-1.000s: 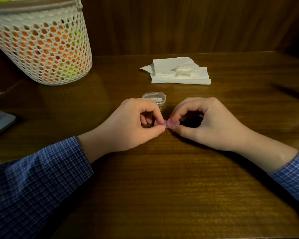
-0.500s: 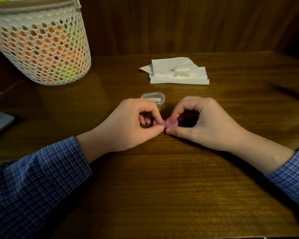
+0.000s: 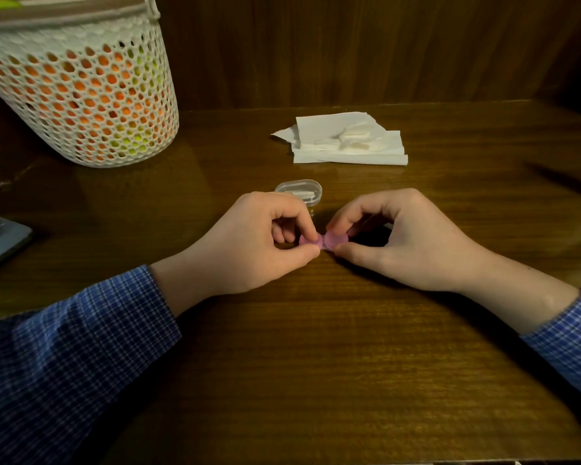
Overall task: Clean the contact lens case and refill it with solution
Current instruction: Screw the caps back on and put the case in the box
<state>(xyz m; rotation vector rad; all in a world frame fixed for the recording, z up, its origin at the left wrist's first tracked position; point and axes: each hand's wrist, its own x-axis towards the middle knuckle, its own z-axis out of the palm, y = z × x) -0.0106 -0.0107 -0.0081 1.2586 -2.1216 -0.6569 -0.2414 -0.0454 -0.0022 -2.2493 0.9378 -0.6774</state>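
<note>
A person sits at a dark wooden table (image 3: pixel 316 364), seen from a camera on their head, with both forearms in blue checked sleeves reaching in from the lower corners. At the centre of the view lies the contact lens case (image 3: pixel 319 241), a small pink piece with two round caps side by side, low on the table or resting on it; which cannot be told. The left hand (image 3: pixel 249 250) pinches the left cap between thumb and curled fingers, and the right hand (image 3: pixel 399 243) pinches the right cap the same way, so the two hands nearly meet over it. Both caps look to be on, so this seems to be the opening step: unscrewing the lids before any cleaning. The next move probably calls for one hand to steady the case while the other twists a cap off, gently, since the piece is small and light. Just beyond the hands, at twelve o'clock, sits a small clear plastic box (image 3: pixel 298 191) with something white inside. Farther off, at one o'clock, lies a stack of white tissues (image 3: pixel 346 142). At ten o'clock stands a white mesh basket (image 3: pixel 81 95) holding orange and yellow-green things. At nine o'clock a phone (image 3: pixel 0 243) lies at the table's edge. No solution bottle is in view. No brand, label or writing can be read anywhere.
</note>
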